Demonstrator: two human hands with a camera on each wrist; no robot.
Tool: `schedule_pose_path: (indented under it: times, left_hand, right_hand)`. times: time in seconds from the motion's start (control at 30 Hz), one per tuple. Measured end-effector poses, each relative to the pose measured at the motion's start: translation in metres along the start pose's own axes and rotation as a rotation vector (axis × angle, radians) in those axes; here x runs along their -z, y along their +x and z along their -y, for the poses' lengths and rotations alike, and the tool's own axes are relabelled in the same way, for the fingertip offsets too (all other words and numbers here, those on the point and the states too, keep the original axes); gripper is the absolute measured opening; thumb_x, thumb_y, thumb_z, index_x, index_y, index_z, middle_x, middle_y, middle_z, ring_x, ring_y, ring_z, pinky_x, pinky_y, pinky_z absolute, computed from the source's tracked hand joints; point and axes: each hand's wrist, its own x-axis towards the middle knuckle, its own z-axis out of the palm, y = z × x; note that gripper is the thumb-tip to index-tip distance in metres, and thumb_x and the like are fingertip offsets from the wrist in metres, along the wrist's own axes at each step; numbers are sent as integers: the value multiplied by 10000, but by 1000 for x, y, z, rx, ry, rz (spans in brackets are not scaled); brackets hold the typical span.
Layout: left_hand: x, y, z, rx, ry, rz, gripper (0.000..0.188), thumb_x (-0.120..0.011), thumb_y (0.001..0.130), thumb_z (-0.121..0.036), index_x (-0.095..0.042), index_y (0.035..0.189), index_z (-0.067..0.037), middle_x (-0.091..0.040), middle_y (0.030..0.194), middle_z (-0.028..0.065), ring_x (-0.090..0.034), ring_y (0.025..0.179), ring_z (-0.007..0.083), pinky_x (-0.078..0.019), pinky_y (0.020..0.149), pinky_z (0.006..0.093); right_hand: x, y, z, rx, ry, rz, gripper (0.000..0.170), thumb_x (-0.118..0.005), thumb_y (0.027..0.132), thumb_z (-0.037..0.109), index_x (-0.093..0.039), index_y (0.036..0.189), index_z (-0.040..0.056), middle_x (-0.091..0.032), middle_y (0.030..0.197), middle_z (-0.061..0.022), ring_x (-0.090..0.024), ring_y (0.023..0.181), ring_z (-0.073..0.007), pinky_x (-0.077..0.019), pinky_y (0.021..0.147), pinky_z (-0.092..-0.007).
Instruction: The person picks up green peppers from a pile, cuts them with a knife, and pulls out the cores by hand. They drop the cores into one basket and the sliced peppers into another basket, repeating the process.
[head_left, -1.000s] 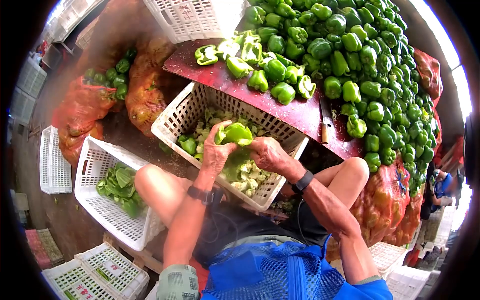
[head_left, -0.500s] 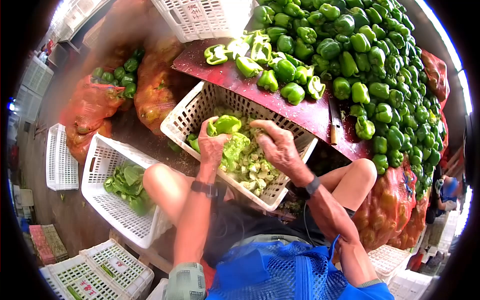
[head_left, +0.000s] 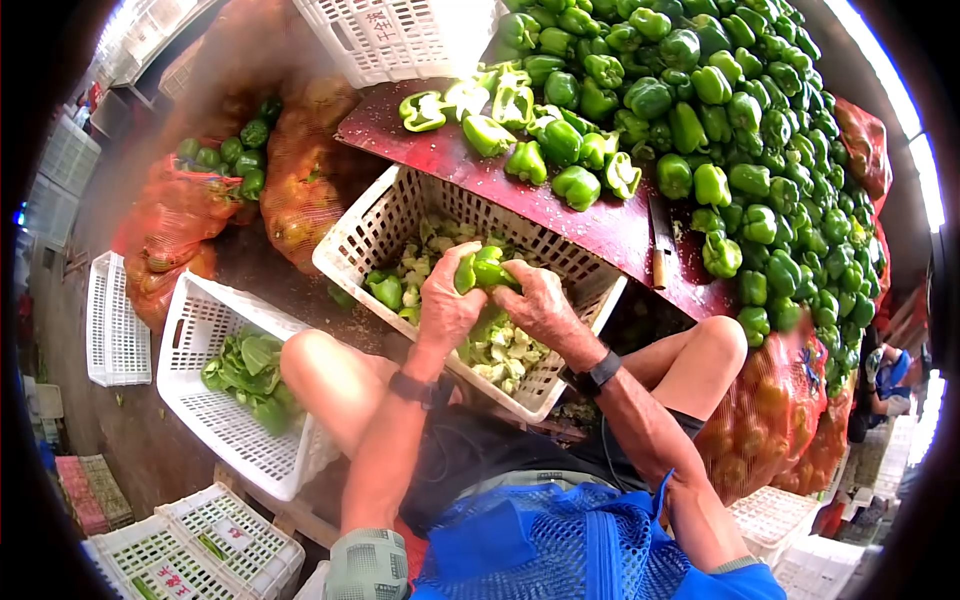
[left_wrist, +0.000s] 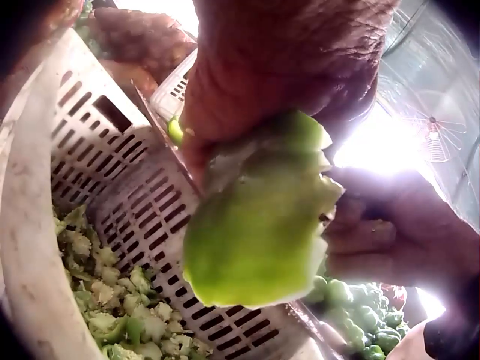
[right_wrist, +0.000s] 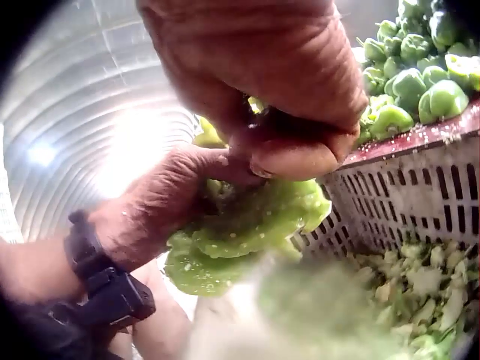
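The left hand (head_left: 448,305) grips a split green pepper (head_left: 482,270), its fingers and thumb curled round one side; the right hand (head_left: 545,305) pinches the other side, fingers bent in. The pepper's broken edge (left_wrist: 326,199) faces the right hand in the left wrist view. Both hands are above the crate (head_left: 360,290), with pepper scraps (head_left: 505,350) under them and some open air between. The crate's near rim passes below the left wrist, and its right-hand end passes below the right wrist. Beyond the fingers there is open room up to the far wall, where the edge of a red board (head_left: 440,145) runs alongside. Left of the left hand, larger pepper pieces (head_left: 385,288) lie inside the crate. Well to its left, past the knee, a white basket (head_left: 230,400) holds more green pieces (head_left: 250,375). Beyond the right hand, a knife (head_left: 660,240) lies on the board, near a big heap of peppers (head_left: 740,130). Half a second ago the right hand was apart from the pepper, over the scraps; now it is back against it, while the left hand has kept its grip.
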Motion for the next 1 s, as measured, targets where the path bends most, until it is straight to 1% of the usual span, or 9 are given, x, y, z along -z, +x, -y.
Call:
schedule_pose_path:
  times: [0.2, 0.3, 0.33, 0.47, 0.63, 0.8, 0.87, 0.9, 1.0]
  left_hand:
    - [8, 3, 6, 5, 43, 1, 528, -590, 757, 78, -610, 1268, -55, -683, 1208, 95, -643, 1089, 180, -513, 975, 312]
    - [18, 9, 12, -76, 317, -123, 506, -615, 775, 77, -617, 1260, -66, -711, 1164, 95, -676, 1037, 176, -555, 918, 316]
    - [23, 11, 19, 170, 85, -106, 524, -648, 759, 101, -618, 1257, -60, -717, 1140, 87, -687, 999, 164, -567, 896, 298]
    - [31, 11, 16, 311, -278, -52, 572, -689, 724, 143, -618, 1259, -48, -712, 1151, 77, -687, 991, 154, -572, 885, 287]
    - [14, 2, 3, 304, -356, 48, 606, -728, 733, 130, -609, 1291, -74, -689, 1129, 55, -643, 994, 137, -546, 876, 270]
    - [12, 4, 20, 368, -493, 4, 529, -730, 808, 78, -618, 1308, -51, -718, 1095, 64, -672, 946, 148, -557, 857, 288]
    - [15, 3, 32, 406, -574, -151, 438, -771, 836, -36, -665, 1261, -53, -739, 1063, 72, -683, 935, 152, -547, 826, 276]
    - [19, 6, 13, 486, -250, -265, 403, -780, 846, -116, -681, 1229, -42, -732, 1095, 72, -676, 960, 163, -531, 831, 285]
    - [17, 12, 49, 516, -582, -400, 506, -773, 849, -156, -618, 1293, 31, -720, 1065, 63, -659, 1013, 165, -500, 911, 334]
  right_hand:
    - [14, 5, 13, -18, 251, 258, 388, -628, 864, 120, -618, 1223, -26, -634, 733, -212, -647, 672, -360, -496, 651, -436]
    - [23, -4, 0, -27, -22, 323, 363, -605, 852, 103, -624, 1193, -22, -667, 813, -246, -657, 732, -402, -515, 672, -452]
    - [26, -6, -1, -17, -230, 318, 351, -615, 849, 110, -631, 1175, -18, -678, 852, -259, -661, 767, -416, -524, 686, -455]
    - [36, 1, 13, -3, -444, 281, 372, -701, 832, 205, -663, 1126, -20, -691, 920, -270, -676, 901, -426, -540, 774, -478]
    - [11, 2, 1, -220, 121, 192, 452, -733, 826, 261, -668, 1143, -53, -718, 886, -200, -712, 883, -294, -561, 821, -410]
    - [16, -8, 14, -435, 375, 163, 268, -631, 890, 117, -727, 1106, -10, -687, 782, -47, -591, 591, -93, -473, 510, -280]
    - [23, -5, 5, -413, 404, 99, 246, -628, 923, 141, -725, 1093, -9, -635, 697, -22, -545, 528, -74, -434, 471, -257]
    - [24, -3, 3, -409, 478, 71, 246, -623, 935, 152, -719, 1073, -28, -634, 691, -23, -551, 514, -83, -430, 461, -257]
    - [33, 10, 25, -419, 656, -5, 283, -618, 940, 164, -698, 1114, -46, -645, 710, -29, -564, 540, -85, -460, 512, -241]
